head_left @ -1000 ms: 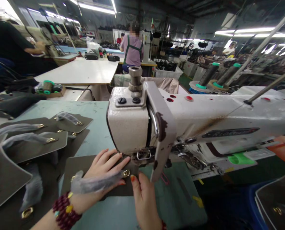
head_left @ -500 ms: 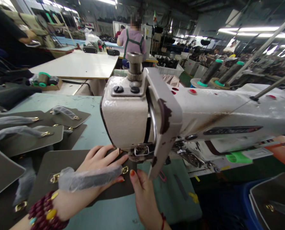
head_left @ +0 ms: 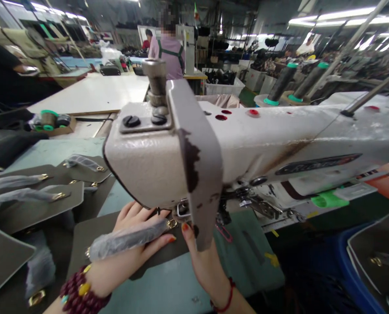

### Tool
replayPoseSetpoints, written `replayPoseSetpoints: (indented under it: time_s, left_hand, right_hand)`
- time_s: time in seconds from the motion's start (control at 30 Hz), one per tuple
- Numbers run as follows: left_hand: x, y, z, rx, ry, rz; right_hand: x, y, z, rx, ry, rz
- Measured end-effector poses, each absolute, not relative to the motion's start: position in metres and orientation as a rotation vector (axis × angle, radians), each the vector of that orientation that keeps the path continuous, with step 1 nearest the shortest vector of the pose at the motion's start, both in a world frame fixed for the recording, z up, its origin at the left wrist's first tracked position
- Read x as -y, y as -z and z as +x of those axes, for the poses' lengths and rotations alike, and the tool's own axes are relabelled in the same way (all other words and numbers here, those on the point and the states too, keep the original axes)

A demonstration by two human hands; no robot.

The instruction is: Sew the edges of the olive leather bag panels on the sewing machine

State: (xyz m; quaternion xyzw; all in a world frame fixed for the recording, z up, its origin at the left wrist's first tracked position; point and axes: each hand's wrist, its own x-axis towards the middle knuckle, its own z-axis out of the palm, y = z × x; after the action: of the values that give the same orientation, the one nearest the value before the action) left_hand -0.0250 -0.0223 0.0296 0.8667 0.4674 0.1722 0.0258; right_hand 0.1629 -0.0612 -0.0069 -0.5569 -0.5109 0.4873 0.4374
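Note:
A worn white sewing machine [head_left: 233, 144] fills the middle of the view. Under its head lies a dark olive bag panel [head_left: 89, 240] with a plastic-wrapped handle [head_left: 125, 239] and a gold ring [head_left: 172, 224]. My left hand [head_left: 129, 248] lies flat on the panel, fingers stretched out toward the needle, the wrapped handle resting across it. My right hand [head_left: 202, 257] presses the panel's edge right beside the needle area, thumb up; its fingers are mostly hidden by the machine's face plate.
Several more olive panels with wrapped handles [head_left: 33, 196] are stacked on the light blue table [head_left: 177, 288] at left. Thread cones [head_left: 281, 85] stand behind the machine. A blue bin [head_left: 354, 279] holds panels at lower right. A person in a purple top [head_left: 168, 48] works farther back.
The camera has moved closer and lower, so the machine head looms larger. Both hands have stayed on the panel by the needle, shifting slightly with it.

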Motion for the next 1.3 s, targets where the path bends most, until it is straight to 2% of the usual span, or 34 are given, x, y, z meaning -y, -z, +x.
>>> replayPoseSetpoints:
  time_s: [0.27,0.7,1.1,1.3]
  left_hand:
    - [0.019,-0.032,-0.022,-1.481,-0.404,2.714]
    - [0.017,-0.029,-0.028,-1.371,-0.499,2.636]
    - [0.017,-0.023,-0.03,-1.373,-0.532,2.681]
    - [0.015,-0.028,-0.027,-1.453,-0.407,2.657]
  right_hand:
    - [0.074,0.006,0.168,1.209,-1.461,-1.324]
    - [0.086,0.022,0.182,1.179,-1.603,-1.17]
    - [0.077,0.018,0.177,1.185,-1.452,-1.214]
    - [0.071,0.035,0.171,1.176,-1.395,-1.235]
